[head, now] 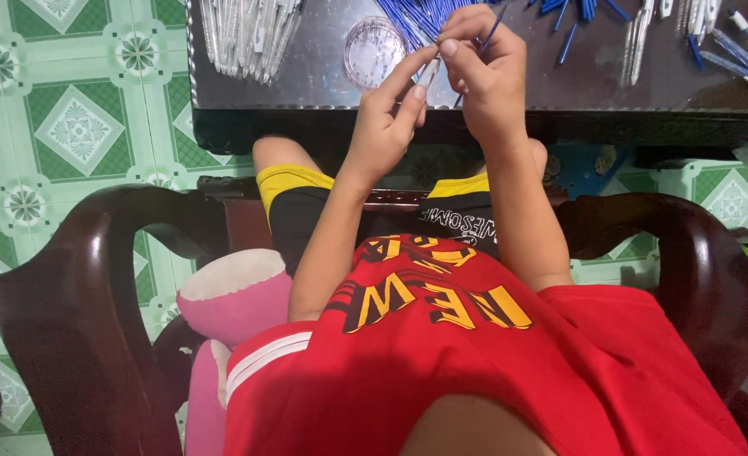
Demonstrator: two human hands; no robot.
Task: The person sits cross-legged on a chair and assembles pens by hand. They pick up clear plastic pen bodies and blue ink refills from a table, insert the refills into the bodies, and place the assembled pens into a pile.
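- Currently both hands are raised together over the near edge of the dark table (pixel 306 84), just above the person's lap.
- Left hand (pixel 382 127): mostly curled, index finger and thumb stretched up and closed on the lower end of a clear pen barrel (pixel 429 72). Remaining fingers are folded loosely into the palm.
- Right hand (pixel 488 76): fingers bent tight, thumb and forefinger pinching a thin blue refill (pixel 489 32) at the top of that barrel. The refill's free end pokes up and right past the knuckles.
- Fingertips of both hands meet at the barrel; the hands touch there. Whether the refill is partly inside the barrel cannot be told, since the fingers cover the joint.
- Barrel sits between the two hands, tilted, over the table's near edge about mid-width.
- On the table behind the hands: a loose pile of blue refills (pixel 416 13) at the far edge, centre.
- A round clear lid (pixel 372 51) lies just left of the hands, flat on the table.
- A bundle of clear pen barrels (pixel 247 34) lies toward the table's far left corner.
- More pen parts (pixel 728 46), clear and blue, are scattered at the far right corner.
- Person wears a red shirt (pixel 475 363) and sits in a dark wooden chair (pixel 78 312); a pink plush toy (pixel 226 312) is wedged by the left armrest.
- Floor is green patterned tile (pixel 78 127).
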